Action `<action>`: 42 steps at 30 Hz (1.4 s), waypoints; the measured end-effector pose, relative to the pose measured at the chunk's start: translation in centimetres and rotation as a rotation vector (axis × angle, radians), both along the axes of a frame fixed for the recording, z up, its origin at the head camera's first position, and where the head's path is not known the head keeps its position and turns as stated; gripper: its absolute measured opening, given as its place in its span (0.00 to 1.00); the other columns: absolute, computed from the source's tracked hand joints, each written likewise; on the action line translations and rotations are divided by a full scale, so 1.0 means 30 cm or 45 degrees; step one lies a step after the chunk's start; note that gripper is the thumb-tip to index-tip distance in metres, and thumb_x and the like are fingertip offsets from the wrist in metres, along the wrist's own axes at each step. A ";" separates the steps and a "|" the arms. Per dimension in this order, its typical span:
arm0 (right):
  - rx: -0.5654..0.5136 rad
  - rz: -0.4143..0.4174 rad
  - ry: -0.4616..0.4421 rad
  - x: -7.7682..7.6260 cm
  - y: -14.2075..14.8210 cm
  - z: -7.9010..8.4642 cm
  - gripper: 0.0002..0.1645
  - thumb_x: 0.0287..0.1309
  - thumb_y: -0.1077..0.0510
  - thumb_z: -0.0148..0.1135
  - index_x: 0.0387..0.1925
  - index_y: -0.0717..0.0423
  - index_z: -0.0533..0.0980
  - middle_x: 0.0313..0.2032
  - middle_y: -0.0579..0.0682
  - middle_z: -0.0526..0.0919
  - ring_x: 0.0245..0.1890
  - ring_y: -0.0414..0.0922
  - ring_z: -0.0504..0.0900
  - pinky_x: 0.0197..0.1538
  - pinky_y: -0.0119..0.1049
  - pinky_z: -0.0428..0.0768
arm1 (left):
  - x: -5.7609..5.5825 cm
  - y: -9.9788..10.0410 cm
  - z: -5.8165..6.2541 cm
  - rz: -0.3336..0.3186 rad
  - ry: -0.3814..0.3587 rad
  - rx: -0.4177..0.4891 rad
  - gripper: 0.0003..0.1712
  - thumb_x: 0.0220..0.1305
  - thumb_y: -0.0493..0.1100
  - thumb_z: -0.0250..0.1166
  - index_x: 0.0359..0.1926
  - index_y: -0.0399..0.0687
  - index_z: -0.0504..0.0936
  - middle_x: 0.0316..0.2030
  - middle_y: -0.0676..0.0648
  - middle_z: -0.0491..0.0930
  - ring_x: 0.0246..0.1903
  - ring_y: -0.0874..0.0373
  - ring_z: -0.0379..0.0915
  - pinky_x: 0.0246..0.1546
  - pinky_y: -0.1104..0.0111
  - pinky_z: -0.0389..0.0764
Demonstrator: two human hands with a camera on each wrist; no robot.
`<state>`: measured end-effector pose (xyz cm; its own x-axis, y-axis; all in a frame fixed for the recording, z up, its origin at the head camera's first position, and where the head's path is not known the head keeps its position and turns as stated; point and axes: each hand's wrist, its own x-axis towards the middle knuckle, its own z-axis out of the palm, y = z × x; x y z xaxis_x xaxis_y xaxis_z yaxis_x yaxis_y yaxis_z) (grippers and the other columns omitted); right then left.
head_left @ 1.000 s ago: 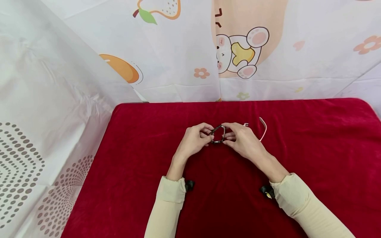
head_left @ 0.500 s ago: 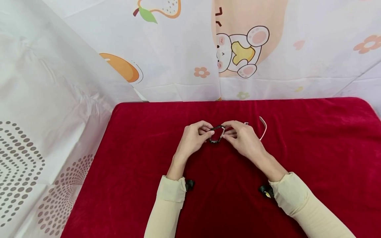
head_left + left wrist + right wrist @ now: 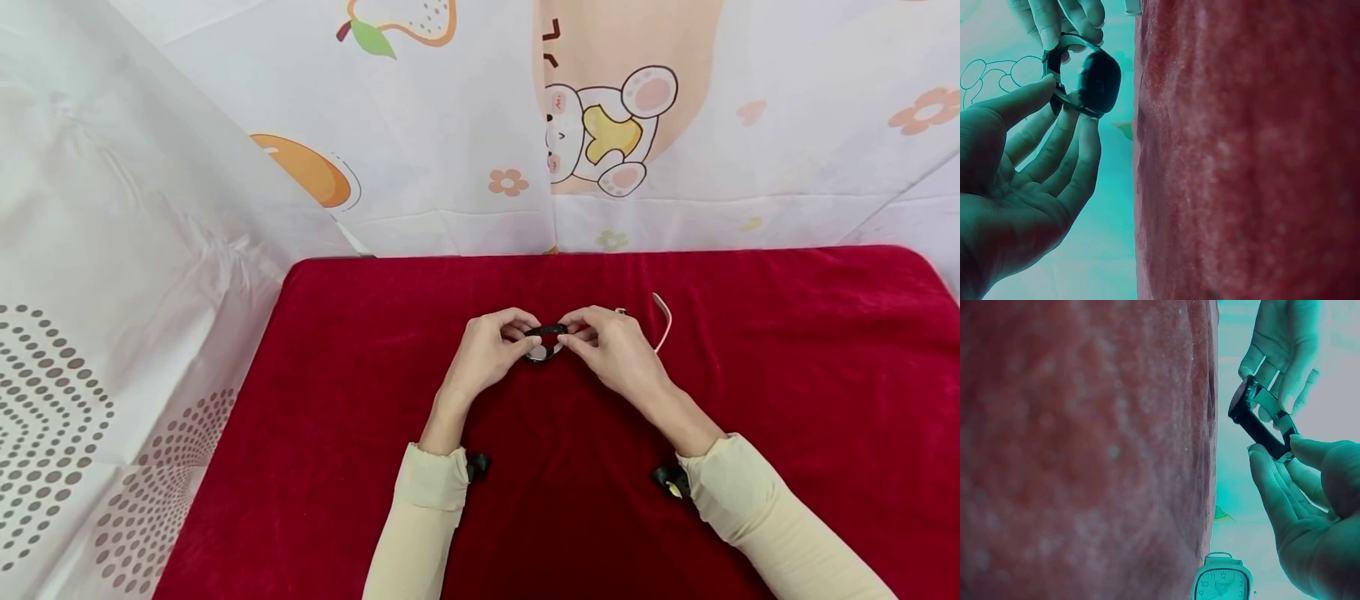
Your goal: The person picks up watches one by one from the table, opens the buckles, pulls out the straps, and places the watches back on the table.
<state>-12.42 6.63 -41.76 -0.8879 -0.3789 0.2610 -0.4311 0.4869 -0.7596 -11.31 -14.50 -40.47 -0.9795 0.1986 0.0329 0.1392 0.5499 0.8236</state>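
A black wristwatch [image 3: 551, 330], its strap closed into a loop, is held up between both hands over the red cloth. My left hand [image 3: 483, 350] pinches the loop's left side between thumb and fingers. From the other side, my right hand [image 3: 618, 350] pinches the strap near its far right end. The dark squarish watch face [image 3: 1100, 83] shows in the left wrist view. In the right wrist view the black strap [image 3: 1259, 430] runs from the face to the right thumb and fingers. Fingers partly hide the buckle area.
Behind my right hand, a second watch with a pale pink strap [image 3: 664, 323] stands on the red cloth [image 3: 360, 375]. Its square numbered dial [image 3: 1222, 584] shows in the right wrist view. A patterned white curtain [image 3: 450, 125] hangs beyond the table's far edge.
The black watch has turned in the fingers: its loop faced up as an open ring and now looks flatter, with the strap's wide side showing. Both hands stay nearly in place.
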 end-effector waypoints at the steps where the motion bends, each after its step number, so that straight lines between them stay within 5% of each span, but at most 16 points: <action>1: 0.008 0.001 0.000 0.001 0.000 0.000 0.09 0.58 0.62 0.71 0.42 0.58 0.83 0.37 0.48 0.85 0.32 0.41 0.87 0.37 0.35 0.85 | 0.000 -0.001 -0.001 -0.006 0.001 -0.002 0.08 0.61 0.38 0.72 0.42 0.48 0.85 0.37 0.53 0.85 0.34 0.64 0.81 0.39 0.72 0.82; 16: -0.098 0.023 -0.145 0.006 0.014 0.001 0.09 0.58 0.63 0.71 0.41 0.52 0.83 0.37 0.44 0.85 0.33 0.38 0.86 0.36 0.30 0.84 | 0.003 -0.002 -0.015 -0.062 -0.015 0.008 0.09 0.61 0.39 0.72 0.42 0.50 0.85 0.39 0.55 0.83 0.39 0.63 0.79 0.40 0.73 0.82; 42: -0.214 0.011 -0.081 0.002 0.013 0.001 0.10 0.55 0.65 0.73 0.39 0.52 0.84 0.36 0.44 0.85 0.32 0.37 0.85 0.36 0.27 0.83 | -0.001 -0.010 -0.013 -0.030 0.132 0.036 0.09 0.57 0.38 0.75 0.40 0.51 0.88 0.36 0.56 0.84 0.36 0.64 0.79 0.42 0.69 0.82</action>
